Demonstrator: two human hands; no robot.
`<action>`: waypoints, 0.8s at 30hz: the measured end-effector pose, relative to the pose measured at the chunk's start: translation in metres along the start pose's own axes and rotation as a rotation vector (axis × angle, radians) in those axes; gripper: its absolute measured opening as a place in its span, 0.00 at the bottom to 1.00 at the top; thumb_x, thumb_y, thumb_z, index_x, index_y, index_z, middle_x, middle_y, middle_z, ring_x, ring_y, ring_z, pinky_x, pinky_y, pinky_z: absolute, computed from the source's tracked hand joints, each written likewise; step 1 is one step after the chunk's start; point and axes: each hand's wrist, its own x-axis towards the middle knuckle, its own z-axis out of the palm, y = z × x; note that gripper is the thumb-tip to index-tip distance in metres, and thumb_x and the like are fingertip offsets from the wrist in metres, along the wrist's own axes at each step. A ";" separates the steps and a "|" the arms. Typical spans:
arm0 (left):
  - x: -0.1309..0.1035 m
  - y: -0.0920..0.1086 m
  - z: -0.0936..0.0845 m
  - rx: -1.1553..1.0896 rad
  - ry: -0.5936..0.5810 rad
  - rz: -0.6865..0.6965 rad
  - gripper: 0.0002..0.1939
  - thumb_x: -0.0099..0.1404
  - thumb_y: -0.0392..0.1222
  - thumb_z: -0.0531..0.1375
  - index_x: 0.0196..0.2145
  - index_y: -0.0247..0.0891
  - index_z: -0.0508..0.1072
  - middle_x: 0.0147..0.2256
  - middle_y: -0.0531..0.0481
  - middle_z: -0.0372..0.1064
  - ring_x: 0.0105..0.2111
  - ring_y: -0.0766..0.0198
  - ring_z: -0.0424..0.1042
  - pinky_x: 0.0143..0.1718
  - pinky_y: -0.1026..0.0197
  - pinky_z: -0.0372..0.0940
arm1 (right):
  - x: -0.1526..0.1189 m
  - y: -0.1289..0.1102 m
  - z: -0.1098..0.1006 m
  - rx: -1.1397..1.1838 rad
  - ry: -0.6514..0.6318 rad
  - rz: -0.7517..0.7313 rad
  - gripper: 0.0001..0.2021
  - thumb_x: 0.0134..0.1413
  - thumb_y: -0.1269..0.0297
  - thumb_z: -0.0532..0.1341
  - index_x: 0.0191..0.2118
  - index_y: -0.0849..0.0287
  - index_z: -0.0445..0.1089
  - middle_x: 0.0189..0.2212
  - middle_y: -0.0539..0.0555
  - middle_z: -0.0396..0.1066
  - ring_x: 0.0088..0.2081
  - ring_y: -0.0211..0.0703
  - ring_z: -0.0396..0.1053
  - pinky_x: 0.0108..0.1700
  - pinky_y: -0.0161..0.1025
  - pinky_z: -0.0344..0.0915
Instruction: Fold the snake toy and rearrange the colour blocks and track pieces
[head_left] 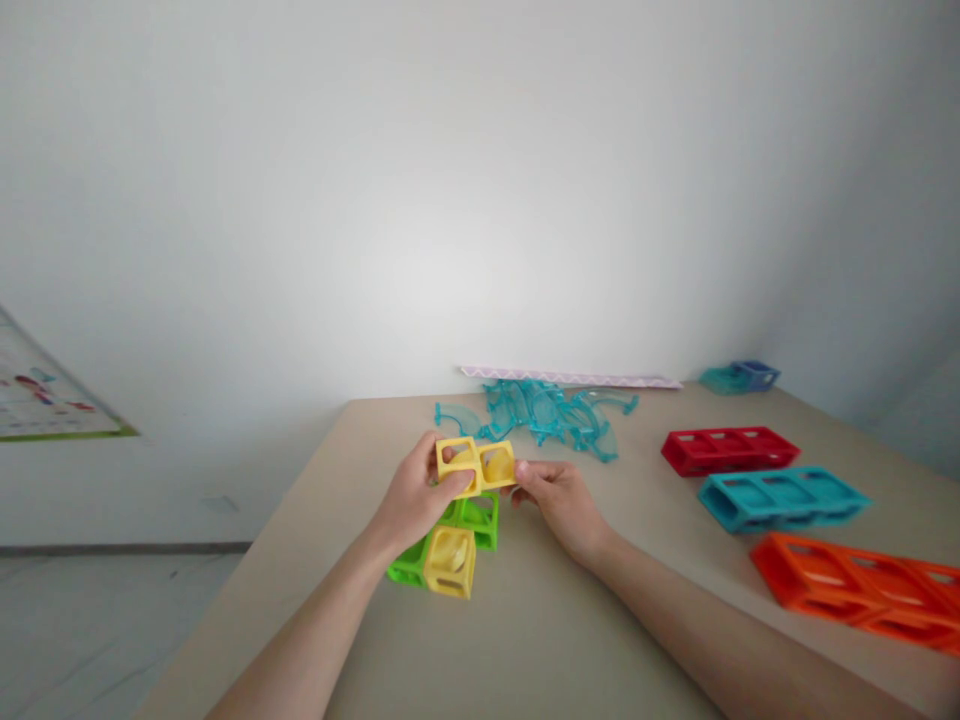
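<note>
Two yellow open-sided cubes (496,465), side by side, are held up between my hands near the middle of the view. My left hand (424,490) is closed round the left cube, thumb across its front. The fingertips of my right hand (553,498) pinch the right edge of the other cube. Just below them on the table lie green cube blocks (480,517) and another yellow cube (450,562), close together; my left hand and the held cubes hide part of the green ones.
Translucent blue curved pieces (541,408) lie in a pile at the table's back, before a patterned strip (574,379). To the right are red (731,450), teal (784,498) and orange (862,585) block rows. Blue pieces (756,376) sit at the back right corner.
</note>
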 end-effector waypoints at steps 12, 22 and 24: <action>-0.001 0.007 0.000 -0.044 -0.017 0.008 0.15 0.56 0.45 0.64 0.28 0.37 0.61 0.25 0.58 0.58 0.26 0.70 0.60 0.26 0.69 0.56 | -0.003 0.001 0.000 0.258 0.061 -0.061 0.12 0.47 0.55 0.69 0.27 0.60 0.72 0.31 0.51 0.73 0.34 0.42 0.70 0.40 0.41 0.69; -0.007 0.002 -0.004 0.000 -0.171 0.140 0.19 0.56 0.42 0.66 0.41 0.39 0.62 0.35 0.53 0.65 0.36 0.64 0.66 0.37 0.65 0.62 | -0.006 -0.008 0.003 0.325 -0.138 -0.248 0.16 0.49 0.67 0.68 0.39 0.53 0.60 0.41 0.50 0.70 0.41 0.41 0.72 0.41 0.39 0.69; -0.008 0.001 -0.004 0.011 -0.186 0.168 0.20 0.56 0.42 0.65 0.43 0.40 0.62 0.38 0.52 0.66 0.38 0.63 0.67 0.39 0.64 0.62 | -0.008 -0.008 0.003 0.221 -0.130 -0.297 0.18 0.50 0.66 0.67 0.43 0.51 0.59 0.42 0.51 0.70 0.43 0.43 0.71 0.43 0.42 0.69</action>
